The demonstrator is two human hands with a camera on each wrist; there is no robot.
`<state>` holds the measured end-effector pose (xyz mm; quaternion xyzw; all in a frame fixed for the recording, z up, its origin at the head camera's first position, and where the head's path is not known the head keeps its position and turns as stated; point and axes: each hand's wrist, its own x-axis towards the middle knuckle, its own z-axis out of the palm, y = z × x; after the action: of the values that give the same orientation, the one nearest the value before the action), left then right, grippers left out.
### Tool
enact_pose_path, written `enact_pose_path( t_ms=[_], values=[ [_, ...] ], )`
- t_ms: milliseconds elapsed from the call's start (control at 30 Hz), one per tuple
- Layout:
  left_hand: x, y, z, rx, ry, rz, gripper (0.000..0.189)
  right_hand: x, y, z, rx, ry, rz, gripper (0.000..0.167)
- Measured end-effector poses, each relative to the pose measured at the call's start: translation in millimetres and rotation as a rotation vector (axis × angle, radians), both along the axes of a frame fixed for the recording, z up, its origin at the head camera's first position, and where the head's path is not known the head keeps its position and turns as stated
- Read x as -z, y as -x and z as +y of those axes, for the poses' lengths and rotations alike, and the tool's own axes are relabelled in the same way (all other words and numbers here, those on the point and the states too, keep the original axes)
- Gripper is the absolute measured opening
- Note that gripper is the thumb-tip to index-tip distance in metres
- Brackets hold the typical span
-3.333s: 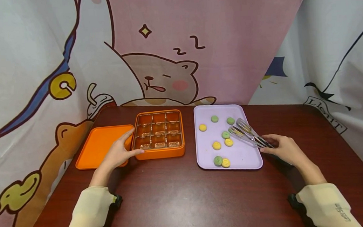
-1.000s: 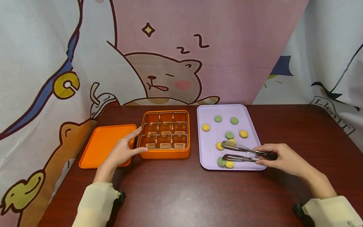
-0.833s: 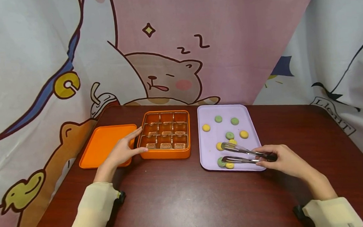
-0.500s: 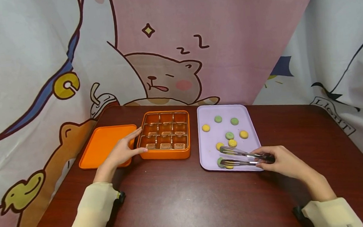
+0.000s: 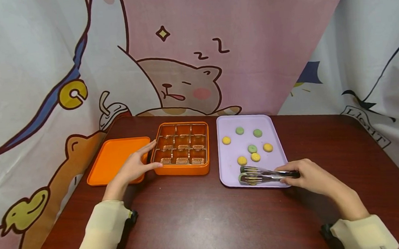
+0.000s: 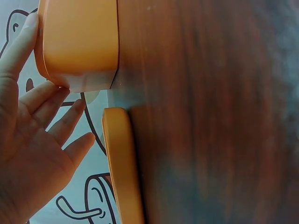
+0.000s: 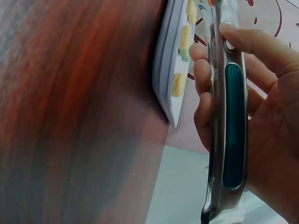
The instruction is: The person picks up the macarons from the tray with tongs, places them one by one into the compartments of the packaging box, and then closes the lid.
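My right hand (image 5: pixel 308 172) grips a pair of metal tongs (image 7: pixel 235 126) by the handles, fingers on one side and thumb on the other. Low over the lilac tray (image 5: pixel 228 172), the tongs' tips lie around a green macaron (image 5: pixel 241 178) and a yellow one at the near left, both mostly hidden. Several other green and yellow macarons (image 5: pixel 268 147) lie on the tray. My left hand (image 5: pixel 133 167) touches the left front corner of the orange box (image 5: pixel 185 169), thumb at the front and fingers loosely extended. A clear insert (image 5: pixel 181 142) with compartments sits inside the box.
An orange lid (image 5: pixel 113 157) lies left of the box, partly under the left hand. The box and tray stand side by side on a dark wooden table (image 5: pixel 199 217). A printed curtain (image 5: pixel 249 47) hangs behind the table.
The tongs have swung from the tray's right side to its near left, and their arms have drawn closer together in the last half second. The left hand stays at the box.
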<state>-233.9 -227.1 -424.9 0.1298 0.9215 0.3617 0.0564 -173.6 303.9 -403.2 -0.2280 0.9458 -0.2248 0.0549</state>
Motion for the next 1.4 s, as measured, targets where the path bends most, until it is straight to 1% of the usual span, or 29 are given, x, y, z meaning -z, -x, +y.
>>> enact_pose_path(
  t_ms=[100, 233, 433, 733, 967, 1167, 1400],
  values=[
    [0.1, -0.3, 0.1, 0.000, -0.005, 0.000, 0.091, -1.7, -0.1, -2.3, -0.005, -0.035, 0.009, 0.027],
    [0.0, -0.7, 0.5, -0.001, -0.012, -0.003, 0.090, -2.2, -1.0, -4.1, -0.002, -0.058, 0.046, 0.026],
    [-0.1, -0.5, 0.8, -0.002, -0.015, -0.011, 0.090, 0.3, -3.4, -4.1, 0.029, -0.082, 0.072, 0.027],
    [0.3, -0.3, 0.0, 0.000, -0.014, -0.008, 0.090, 2.8, -4.3, -1.0, 0.051, -0.051, 0.135, 0.030],
    [-0.3, -0.3, 0.2, 0.001, -0.015, -0.009, 0.090, 0.3, -4.6, -1.8, 0.076, -0.031, 0.136, 0.026],
    [-1.2, -1.2, 0.1, 0.004, -0.016, -0.007, 0.090, -2.0, -3.6, -4.2, 0.071, -0.052, 0.141, 0.026],
    [-1.4, -1.4, 0.7, 0.002, -0.014, -0.007, 0.088, 0.3, -1.3, -10.8, 0.071, -0.069, 0.140, 0.027]
  ],
)
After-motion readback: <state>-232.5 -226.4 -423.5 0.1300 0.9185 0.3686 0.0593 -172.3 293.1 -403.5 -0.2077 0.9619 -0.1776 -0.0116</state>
